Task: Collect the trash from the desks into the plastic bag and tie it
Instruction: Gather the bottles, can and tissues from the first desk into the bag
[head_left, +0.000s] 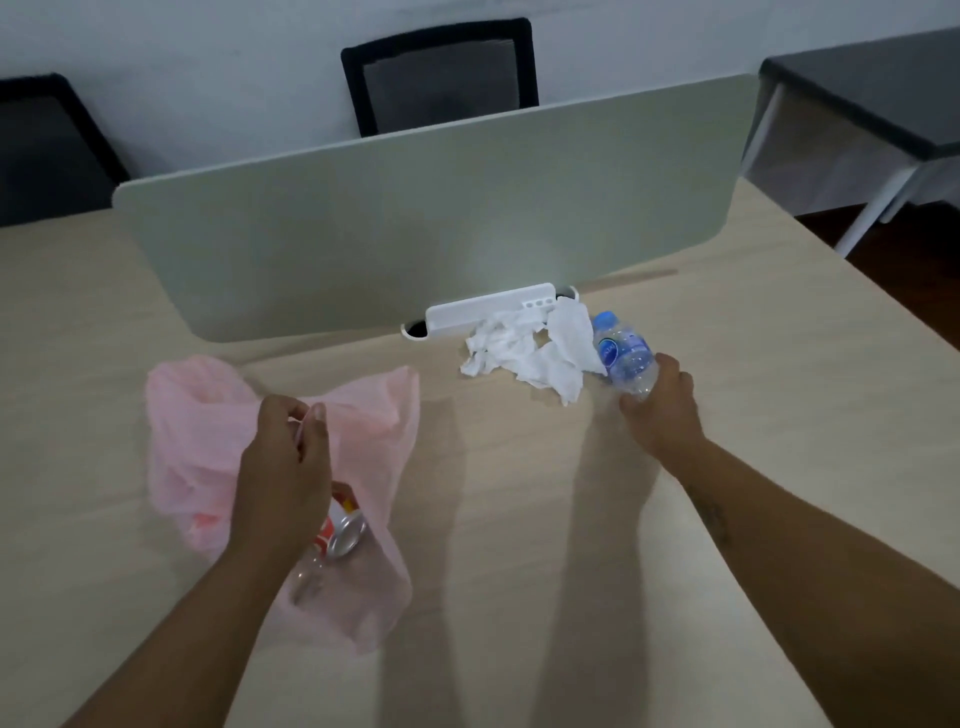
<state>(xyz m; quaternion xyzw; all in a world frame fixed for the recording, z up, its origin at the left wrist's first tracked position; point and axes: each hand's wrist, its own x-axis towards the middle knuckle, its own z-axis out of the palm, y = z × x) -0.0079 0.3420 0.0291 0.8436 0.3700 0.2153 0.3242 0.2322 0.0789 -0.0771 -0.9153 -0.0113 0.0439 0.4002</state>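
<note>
A thin pink plastic bag (197, 457) lies spread on the beige desk (519, 519) at the left. My left hand (285, 467) pinches the bag's rim. Through the plastic show a red and silver can (343, 530) and a clear bottle (311, 577). On the right, my right hand (662, 405) grips the lower end of a small clear water bottle (623, 353) with a blue cap and blue label. Crumpled white tissues (530, 348) lie on the desk just left of that bottle.
A pale green divider panel (415, 218) stands across the desk's far side, with a white cable tray (488, 312) at its foot. Two black chairs (441, 73) stand behind it. A dark table (872, 98) stands at the back right.
</note>
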